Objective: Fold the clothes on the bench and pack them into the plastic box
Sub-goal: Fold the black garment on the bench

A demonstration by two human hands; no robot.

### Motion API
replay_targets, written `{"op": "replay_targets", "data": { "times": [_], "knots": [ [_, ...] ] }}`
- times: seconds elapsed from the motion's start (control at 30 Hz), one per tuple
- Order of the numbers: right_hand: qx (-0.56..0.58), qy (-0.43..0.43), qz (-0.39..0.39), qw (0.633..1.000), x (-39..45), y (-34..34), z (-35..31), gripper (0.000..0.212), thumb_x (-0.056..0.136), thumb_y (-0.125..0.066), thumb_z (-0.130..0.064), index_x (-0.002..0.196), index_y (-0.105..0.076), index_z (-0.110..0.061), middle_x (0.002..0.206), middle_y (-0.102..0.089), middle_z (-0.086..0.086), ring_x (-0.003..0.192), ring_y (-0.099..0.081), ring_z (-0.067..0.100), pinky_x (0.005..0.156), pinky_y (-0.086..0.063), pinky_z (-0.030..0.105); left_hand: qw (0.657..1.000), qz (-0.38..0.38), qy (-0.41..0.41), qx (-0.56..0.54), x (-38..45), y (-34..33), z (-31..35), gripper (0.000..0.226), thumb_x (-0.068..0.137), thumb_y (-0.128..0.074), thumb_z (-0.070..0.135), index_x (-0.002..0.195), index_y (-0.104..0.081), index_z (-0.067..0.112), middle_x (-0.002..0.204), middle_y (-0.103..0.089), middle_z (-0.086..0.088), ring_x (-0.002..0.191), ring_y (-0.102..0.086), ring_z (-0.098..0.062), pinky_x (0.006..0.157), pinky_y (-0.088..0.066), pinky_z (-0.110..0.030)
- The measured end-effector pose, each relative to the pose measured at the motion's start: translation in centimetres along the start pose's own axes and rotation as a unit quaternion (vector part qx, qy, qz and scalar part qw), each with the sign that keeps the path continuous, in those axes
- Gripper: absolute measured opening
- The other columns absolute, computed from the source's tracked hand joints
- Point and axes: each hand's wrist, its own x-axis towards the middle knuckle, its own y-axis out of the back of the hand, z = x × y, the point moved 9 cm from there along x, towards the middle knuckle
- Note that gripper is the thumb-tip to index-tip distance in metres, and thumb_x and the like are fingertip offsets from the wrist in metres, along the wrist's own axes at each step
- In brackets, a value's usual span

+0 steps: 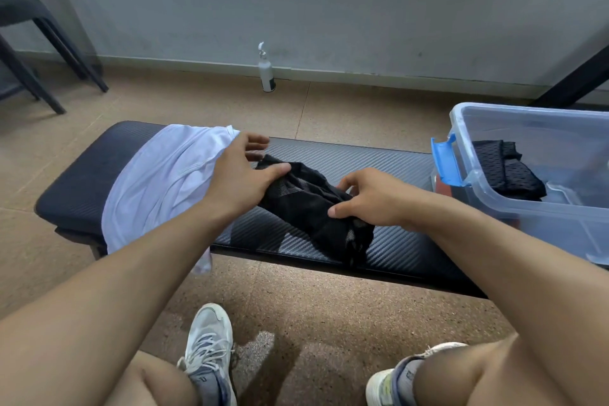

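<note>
Clear plastic box (534,208) at right edge of frame, lidless, blue latch (446,161) on its near-left end. Inside: one folded black mesh garment (507,170) lying flat on the bottom toward the left end; the rest of the bottom shows through the clear wall. Box sits just beside the right end of the desk (395,247).

Desk is black, padded, carbon-weave surface, running from mid-left to right of centre. On its left part a white shirt (158,188) lies spread, its lower edge hanging off the near side. At centre, a bunched black mesh piece (313,208) lies diagonally on the desk, touching the shirt's right edge.

Left hand (240,175): fingers spread, thumb pressing the upper end of the black piece, fingertips above the shirt's edge. Right hand (369,198): fingers curled, pinching the black piece near its middle.

Surroundings: white spray bottle (266,71) upright on the floor against the wall, upper centre. Black chair (36,43) legs at upper left. Dark slanted bar (573,82) at upper right behind the box. Two pale sneakers (207,349) and bare knees along the bottom of frame, on a tan speckled floor (313,323).
</note>
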Motion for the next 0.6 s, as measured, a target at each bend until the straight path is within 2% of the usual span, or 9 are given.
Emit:
{"op": "replay_targets", "data": {
  "times": [0.1, 0.17, 0.23, 0.3, 0.37, 0.43, 0.5, 0.6],
  "knots": [
    [-0.035, 0.014, 0.089, 0.995, 0.1, 1.1, -0.8, 0.015, 0.09, -0.069, -0.036, 0.096, -0.059, -0.027, 0.085, -0.071, -0.003, 0.079, -0.068, 0.014, 0.068, -0.053, 0.033, 0.997, 0.027, 0.07, 0.003, 0.2, 0.2, -1.5, 0.066, 0.081, -0.081, 0.043, 0.133, -0.049, 0.019, 0.134, -0.053, 0.003, 0.117, -0.056, -0.016, 0.1, -0.047, -0.034],
    [-0.055, 0.019, 0.118, 0.991, -0.1, 1.0, -1.2, 0.019, 0.093, -0.064, -0.035, 0.102, -0.051, -0.025, 0.091, -0.067, -0.002, 0.084, -0.065, 0.016, 0.068, -0.051, 0.034, 0.992, -0.001, 0.125, -0.024, 0.1, -0.5, -2.6, 0.075, 0.078, -0.074, 0.061, 0.136, -0.045, 0.022, 0.135, -0.05, 0.002, 0.121, -0.054, -0.019, 0.105, -0.048, -0.043],
    [-0.06, 0.031, 0.11, 0.992, -0.4, 0.0, -1.8, 0.024, 0.094, -0.063, -0.037, 0.105, -0.047, -0.023, 0.095, -0.066, 0.001, 0.084, -0.065, 0.019, 0.071, -0.055, 0.038, 0.983, -0.051, 0.171, -0.036, -0.4, -1.8, -3.3, 0.081, 0.078, -0.065, 0.071, 0.139, -0.042, 0.024, 0.133, -0.05, 0.0, 0.117, -0.058, -0.021, 0.101, -0.052, -0.05],
    [-0.058, 0.039, 0.079, 0.994, -0.8, -1.2, -2.5, 0.034, 0.092, -0.065, -0.05, 0.102, -0.048, -0.022, 0.094, -0.067, 0.002, 0.079, -0.069, 0.023, 0.073, -0.059, 0.043, 0.975, -0.097, 0.198, -0.032, -1.1, -3.0, -3.6, 0.078, 0.085, -0.063, 0.067, 0.143, -0.038, 0.022, 0.132, -0.051, -0.003, 0.108, -0.064, -0.022, 0.095, -0.056, -0.049],
    [-0.067, 0.032, 0.046, 0.996, -1.1, -1.9, -2.7, 0.041, 0.092, -0.061, -0.058, 0.097, -0.05, -0.018, 0.088, -0.07, 0.005, 0.073, -0.072, 0.025, 0.074, -0.061, 0.047, 0.972, -0.111, 0.205, -0.027, -1.3, -3.6, -3.9, 0.081, 0.084, -0.066, 0.065, 0.145, -0.036, 0.022, 0.135, -0.053, -0.003, 0.111, -0.064, -0.021, 0.097, -0.055, -0.048],
    [-0.078, 0.025, 0.047, 0.996, -1.1, -1.6, -2.3, 0.043, 0.093, -0.058, -0.06, 0.095, -0.049, -0.018, 0.086, -0.071, 0.006, 0.073, -0.073, 0.025, 0.074, -0.061, 0.049, 0.975, -0.109, 0.194, 0.007, -1.2, -3.5, -4.0, 0.092, 0.076, -0.068, 0.07, 0.148, -0.035, 0.023, 0.143, -0.051, 0.0, 0.123, -0.058, -0.022, 0.104, -0.05, -0.048],
    [-0.093, 0.007, 0.051, 0.994, -0.9, -1.0, -1.5, 0.04, 0.09, -0.063, -0.058, 0.094, -0.048, -0.02, 0.085, -0.071, 0.003, 0.073, -0.073, 0.023, 0.073, -0.061, 0.048, 0.976, -0.112, 0.189, 0.018, -1.3, -3.3, -4.0, 0.097, 0.074, -0.07, 0.072, 0.15, -0.033, 0.024, 0.145, -0.051, 0.0, 0.126, -0.055, -0.021, 0.105, -0.048, -0.044],
    [-0.19, -0.012, 0.066, 0.979, -0.9, 0.0, -0.7, 0.041, 0.082, -0.075, -0.051, 0.095, -0.046, -0.025, 0.092, -0.062, -0.006, 0.087, -0.064, 0.02, 0.075, -0.052, 0.039, 0.978, -0.11, 0.177, 0.013, -1.4, -3.2, -3.7, 0.103, 0.072, -0.074, 0.071, 0.152, -0.031, 0.022, 0.147, -0.051, 0.0, 0.128, -0.054, -0.019, 0.108, -0.046, -0.04]
  ]
}}
